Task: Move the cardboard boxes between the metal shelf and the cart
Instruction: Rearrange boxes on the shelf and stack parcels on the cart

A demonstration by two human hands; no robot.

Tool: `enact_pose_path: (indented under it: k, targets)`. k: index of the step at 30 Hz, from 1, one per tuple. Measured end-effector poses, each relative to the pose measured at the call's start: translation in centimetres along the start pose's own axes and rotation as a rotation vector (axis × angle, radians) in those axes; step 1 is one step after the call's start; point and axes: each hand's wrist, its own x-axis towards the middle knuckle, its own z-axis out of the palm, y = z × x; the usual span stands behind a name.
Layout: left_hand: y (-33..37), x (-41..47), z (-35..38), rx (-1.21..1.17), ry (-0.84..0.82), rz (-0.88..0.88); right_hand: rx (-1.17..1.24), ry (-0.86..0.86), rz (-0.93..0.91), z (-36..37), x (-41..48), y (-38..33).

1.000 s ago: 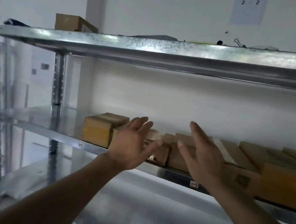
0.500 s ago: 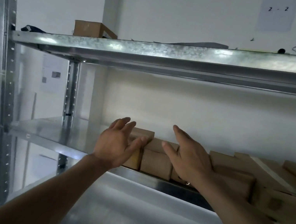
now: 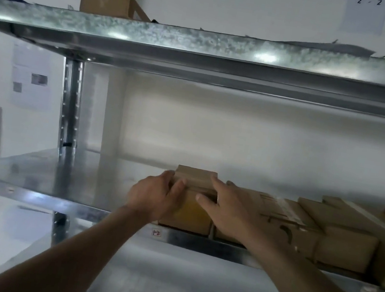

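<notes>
A small cardboard box (image 3: 195, 179) stands at the left end of a row of cardboard boxes on the middle board of the metal shelf (image 3: 55, 177). My left hand (image 3: 156, 195) presses against its left side, thumb over the top edge. My right hand (image 3: 224, 209) lies on its right side and top, fingers spread. The box rests on the shelf between both hands. Beside it to the right sit a taped box (image 3: 274, 209) and more boxes (image 3: 346, 236). No cart is in view.
The upper shelf board (image 3: 202, 44) hangs just above, carrying a brown box (image 3: 113, 4) and a dark flat object (image 3: 328, 45). A perforated upright post (image 3: 70, 106) stands at left. A lower shelf board (image 3: 176, 289) lies beneath my arms. The white wall is behind.
Both hands have moved forward and closed in on the leftmost box, from hovering apart in front of the row. The view has moved closer to the shelf.
</notes>
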Motion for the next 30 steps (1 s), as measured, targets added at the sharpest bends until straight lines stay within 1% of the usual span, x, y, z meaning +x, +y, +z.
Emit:
enact_pose_path:
  k: [3,5,7,10,14,17,19,21,26,30]
  targets:
    - [-0.7,0.1,-0.4,-0.068,0.035,-0.016,0.059,0.028,0.017,0.4,0.0,-1.0]
    - [-1.5,0.3,-1.0,-0.12,0.078,-0.079,0.082,0.055,-0.003,0.2,-0.2,-1.8]
    - [-1.8,0.3,-1.8,-0.191,0.081,-0.147,0.062,0.095,-0.029,-0.1,-0.2,-2.5]
    - [-2.5,0.8,-2.0,-0.344,0.009,-0.255,0.051,0.125,-0.028,0.0,0.1,-3.5]
    - [-2.2,0.7,-2.0,-0.607,-0.129,-0.329,0.038,0.083,0.005,0.0,0.4,-4.4]
    - [-1.8,0.5,-1.9,-0.665,-0.123,-0.347,-0.011,0.067,0.039,0.1,0.2,-4.7]
    - [-1.6,-0.1,-1.9,-0.701,-0.112,-0.349,0.036,0.073,0.05,0.1,-0.2,-4.9]
    - [-1.4,-0.6,-2.1,-0.75,-0.093,-0.334,0.161,0.098,0.059,0.0,-0.7,-5.0]
    - [0.5,-2.7,-3.7,-0.837,0.022,-0.233,0.434,0.255,0.062,-0.7,-2.2,-4.6]
    - [3.1,-4.7,-5.5,-0.825,0.116,-0.147,0.575,0.318,0.049,-2.8,-4.3,-3.7]
